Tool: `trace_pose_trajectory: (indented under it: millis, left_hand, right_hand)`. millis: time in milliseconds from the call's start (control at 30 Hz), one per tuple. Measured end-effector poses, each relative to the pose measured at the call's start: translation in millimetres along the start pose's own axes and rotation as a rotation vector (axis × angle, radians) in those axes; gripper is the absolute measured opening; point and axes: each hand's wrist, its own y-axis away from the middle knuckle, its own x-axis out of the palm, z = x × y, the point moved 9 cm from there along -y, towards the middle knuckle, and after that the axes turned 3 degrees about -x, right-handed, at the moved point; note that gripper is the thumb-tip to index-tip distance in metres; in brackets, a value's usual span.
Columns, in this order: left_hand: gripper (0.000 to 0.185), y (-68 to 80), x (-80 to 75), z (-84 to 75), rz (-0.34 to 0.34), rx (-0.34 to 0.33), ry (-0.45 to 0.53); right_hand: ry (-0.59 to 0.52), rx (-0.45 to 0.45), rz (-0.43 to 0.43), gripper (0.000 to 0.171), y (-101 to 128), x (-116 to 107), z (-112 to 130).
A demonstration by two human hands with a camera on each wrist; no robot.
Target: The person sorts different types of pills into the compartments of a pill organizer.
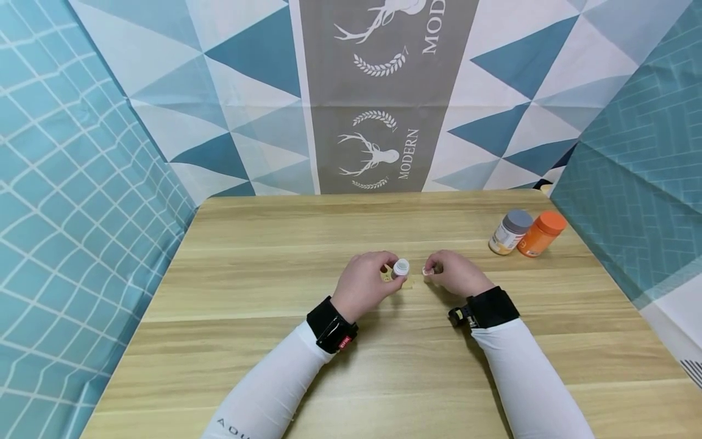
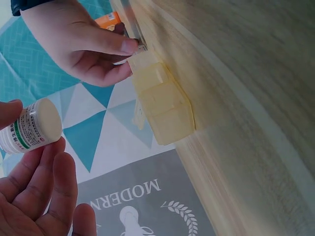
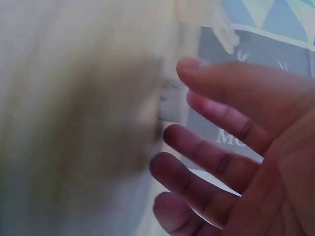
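Note:
My left hand (image 1: 364,283) holds a small white pill bottle (image 1: 401,268) between thumb and fingers. The bottle's printed label (image 2: 24,129) shows in the left wrist view; its cap is off the neck in the head view. Low over the table, my right hand (image 1: 457,272) pinches a small white bottle cap (image 1: 428,272), partly hidden by the fingers. The right wrist view is blurred around these fingers (image 3: 211,147). A yellow translucent pill box (image 2: 165,105) with compartments lies on the table between the hands, mostly behind the left hand in the head view.
At the right rear of the wooden table (image 1: 263,244) stand a grey-lidded bottle (image 1: 511,231) and an orange bottle (image 1: 542,233), side by side. Patterned cloth (image 1: 263,122) hangs behind the table, and tiled-pattern cloths hang at both sides.

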Motion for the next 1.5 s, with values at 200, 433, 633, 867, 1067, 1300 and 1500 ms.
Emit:
trace_pose_trajectory:
  millis: [200,433,633,867,1067,1300,1500]
  left_hand:
    - [0.024,4.4,-1.3,6.3,-0.012,-0.044,0.020]
    - [0.028,8.9,-0.4,9.5,-0.029,-0.063,0.032]
    - [0.030,10.7,0.0,8.1,-0.030,-0.071,0.038]
    - [0.031,8.5,-0.5,10.1,0.002,-0.103,0.026]
    - [0.040,7.6,0.9,14.4,0.049,-0.128,0.010]
    - [0.047,4.3,21.7,14.4,0.176,-0.053,-0.171]
    - [0.041,-2.5,39.5,15.2,0.273,-0.008,-0.325]
  right_hand:
    - [-0.157,-0.027,-0.064,0.027,8,-16,10]
    - [-0.531,-0.239,0.032,0.040,15,0,58]
    - [-0.767,-0.273,0.090,0.034,18,13,77]
    - [-0.812,-0.236,-0.001,0.028,16,13,78]
    - [-0.766,-0.177,-0.090,0.030,12,7,70]
    - [-0.356,-0.112,-0.216,0.028,18,-9,43]
    - [-0.054,-0.136,-0.195,0.021,20,-5,33]
